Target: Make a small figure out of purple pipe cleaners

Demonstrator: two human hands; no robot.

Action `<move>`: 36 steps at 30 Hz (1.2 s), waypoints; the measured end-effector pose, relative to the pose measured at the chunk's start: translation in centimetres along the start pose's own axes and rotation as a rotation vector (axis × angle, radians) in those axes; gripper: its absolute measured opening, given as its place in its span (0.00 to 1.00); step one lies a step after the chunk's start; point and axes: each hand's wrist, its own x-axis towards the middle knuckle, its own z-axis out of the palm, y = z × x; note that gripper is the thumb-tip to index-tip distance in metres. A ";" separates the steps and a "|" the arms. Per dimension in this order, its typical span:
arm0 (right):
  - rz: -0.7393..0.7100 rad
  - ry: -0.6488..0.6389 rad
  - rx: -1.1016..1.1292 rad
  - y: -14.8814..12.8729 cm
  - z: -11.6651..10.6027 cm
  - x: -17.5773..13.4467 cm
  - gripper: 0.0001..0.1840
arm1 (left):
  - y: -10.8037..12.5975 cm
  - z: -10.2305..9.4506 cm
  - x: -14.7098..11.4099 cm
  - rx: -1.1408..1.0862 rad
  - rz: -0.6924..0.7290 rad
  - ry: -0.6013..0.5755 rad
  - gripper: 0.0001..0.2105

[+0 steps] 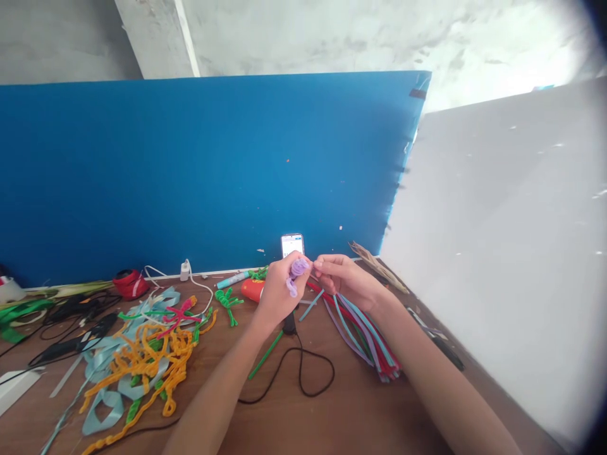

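Above brown tabletop [294, 424], the left hand [276, 291] grips a purple coil [299, 267].

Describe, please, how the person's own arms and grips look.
The left grip and right grip are ungloved hands; no ring shows. The left forearm and right forearm are bare and tapering, with no sleeve, watch or bracelet in view.

The purple coil [298, 268] looks fuzzy, the ribbon [97, 361] glossy cloth, the tabletop [294, 430] smooth wood.

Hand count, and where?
2: the left hand holds a curled lilac piece in front of the phone; the right hand is just right of it, by the bundle of coloured strips.
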 end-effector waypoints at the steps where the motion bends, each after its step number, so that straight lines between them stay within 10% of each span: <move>1: -0.024 0.017 -0.028 0.0 0.1 0.0 0.19 | 0.1 0.0 0.0 0.018 -0.005 0.004 0.10; 6: -0.181 0.128 -0.356 0.1 0.3 -0.1 0.23 | 0.1 0.3 -0.1 0.068 -0.148 0.039 0.13; 15: -0.785 0.165 -1.649 2.0 -0.6 0.6 0.17 | -1.6 0.3 0.8 -0.291 -0.495 0.009 0.11; 19: -0.561 0.258 -1.177 1.6 -0.2 0.7 0.17 | -1.7 0.1 0.8 -0.220 -0.377 0.017 0.13; 23: -0.088 0.039 -0.256 0.9 0.0 0.5 0.24 | -1.2 -0.2 0.5 -0.042 -0.108 0.037 0.12; 27: 0.080 -0.084 0.205 0.8 -0.1 0.5 0.15 | -0.9 -0.3 0.3 0.066 0.086 0.050 0.07; 32: 0.000 -0.071 0.185 1.2 0.3 0.6 0.14 | -0.8 -0.3 0.1 0.117 0.117 0.061 0.05; 36: -0.347 0.139 -0.392 1.4 0.5 0.4 0.16 | -0.4 0.1 -0.1 0.057 -0.044 0.100 0.11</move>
